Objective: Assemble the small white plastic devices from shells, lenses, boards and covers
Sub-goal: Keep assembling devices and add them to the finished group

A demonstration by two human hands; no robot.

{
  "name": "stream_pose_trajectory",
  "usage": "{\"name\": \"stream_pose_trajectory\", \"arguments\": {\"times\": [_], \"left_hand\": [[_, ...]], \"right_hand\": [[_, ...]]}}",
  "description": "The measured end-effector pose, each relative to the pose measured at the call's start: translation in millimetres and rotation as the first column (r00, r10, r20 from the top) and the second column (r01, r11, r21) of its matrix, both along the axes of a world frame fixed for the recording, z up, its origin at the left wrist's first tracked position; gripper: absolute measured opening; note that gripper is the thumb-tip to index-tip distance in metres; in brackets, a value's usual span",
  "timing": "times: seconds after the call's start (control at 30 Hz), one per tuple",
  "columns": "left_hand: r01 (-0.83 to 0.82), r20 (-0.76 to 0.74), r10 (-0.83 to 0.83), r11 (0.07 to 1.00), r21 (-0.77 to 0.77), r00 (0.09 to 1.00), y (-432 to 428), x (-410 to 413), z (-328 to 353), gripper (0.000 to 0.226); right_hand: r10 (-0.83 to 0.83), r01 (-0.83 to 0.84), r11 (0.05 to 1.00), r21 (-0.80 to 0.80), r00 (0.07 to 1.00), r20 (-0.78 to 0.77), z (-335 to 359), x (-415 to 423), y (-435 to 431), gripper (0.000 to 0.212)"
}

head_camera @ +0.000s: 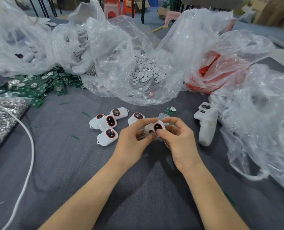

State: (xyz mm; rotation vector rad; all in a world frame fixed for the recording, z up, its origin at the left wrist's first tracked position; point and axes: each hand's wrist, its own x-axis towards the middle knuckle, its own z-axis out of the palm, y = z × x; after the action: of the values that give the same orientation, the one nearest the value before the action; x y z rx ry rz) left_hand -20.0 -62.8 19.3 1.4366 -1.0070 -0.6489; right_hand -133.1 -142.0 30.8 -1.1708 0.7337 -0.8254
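Both hands pinched one small white shell [152,130] just above the table [71,163] — left hand [134,143] at its edge, right hand [179,141] with thumb on the dark lens; it looked light, rigid, slick — best held by its rims

Both hands meet over the grey table [71,163], the left hand [134,140] and right hand [179,140] pinching one small white device [154,128] between fingertips. Just left of that device lie five finished ones [107,122]. Beyond it sit a green board [171,110] and a bag of white discs [146,70].
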Motion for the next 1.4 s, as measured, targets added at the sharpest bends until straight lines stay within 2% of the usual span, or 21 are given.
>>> {"name": "stream_pose_trajectory", "arguments": {"times": [0.27,0.33,0.47,0.57,0.67,0.77,0.87,0.97,1.03,1.1,1.2,1.27,1.33,1.4], "left_hand": [[0.034,-0.116,-0.037,0.999,-0.030,0.993,2,3,4,0.043],[0.037,-0.100,-0.039,0.999,-0.027,0.994,3,4,4,0.043],[0.007,-0.022,-0.008,0.998,-0.058,1.000,6,2,2,0.044],[-0.018,0.095,0.025,0.997,-0.080,0.995,7,3,-1,0.033],[-0.093,0.340,0.141,0.984,-0.153,0.930,6,7,-3,0.027],[-0.095,0.459,0.201,0.965,-0.243,0.866,2,13,-6,0.016],[-0.068,0.478,0.201,0.958,-0.280,0.855,0,16,-9,0.018],[-0.052,0.536,0.182,0.967,-0.248,0.825,0,13,-10,0.032],[-0.061,0.525,0.169,0.974,-0.218,0.834,1,10,-8,0.045],[-0.075,0.441,0.150,0.980,-0.183,0.885,2,9,-5,0.049],[-0.063,0.286,0.073,0.997,-0.046,0.955,3,9,-3,0.037],[-0.073,0.341,0.054,0.996,0.043,0.938,3,8,-3,0.033],[-0.089,0.407,0.056,0.994,0.064,0.912,3,8,-2,0.027],[-0.088,0.408,0.052,0.994,0.071,0.911,3,9,-1,0.022]], "right_hand": [[0.104,-0.108,0.992,0.067,0.993,0.057,3,-3,-3,0.019],[0.117,-0.122,0.989,0.087,0.991,0.065,3,-3,-4,0.019],[0.212,-0.219,0.971,0.099,0.974,0.082,3,-4,-7,0.017],[0.280,-0.283,0.958,0.043,0.958,0.064,5,-7,-10,0.018],[0.327,-0.328,0.944,0.036,0.944,0.037,4,-8,-11,0.014],[0.383,-0.393,0.914,0.096,0.917,0.114,5,-9,-9,0.010],[0.304,-0.312,0.944,0.108,0.949,0.079,6,-6,-7,0.004],[0.195,-0.190,0.974,0.122,0.980,-0.035,2,-5,-8,0.026],[0.159,-0.155,0.987,0.047,0.980,-0.121,2,-6,-7,0.029],[0.099,-0.132,0.984,-0.121,0.964,-0.247,2,-7,-7,0.028],[0.003,-0.137,0.929,-0.345,0.931,-0.364,3,-5,-5,0.028],[-0.008,-0.167,0.894,-0.416,0.921,-0.389,3,-4,-3,0.029],[-0.013,-0.188,0.867,-0.462,0.918,-0.396,1,-3,-1,0.030],[-0.024,-0.195,0.843,-0.501,0.917,-0.398,1,-2,1,0.029]]}}
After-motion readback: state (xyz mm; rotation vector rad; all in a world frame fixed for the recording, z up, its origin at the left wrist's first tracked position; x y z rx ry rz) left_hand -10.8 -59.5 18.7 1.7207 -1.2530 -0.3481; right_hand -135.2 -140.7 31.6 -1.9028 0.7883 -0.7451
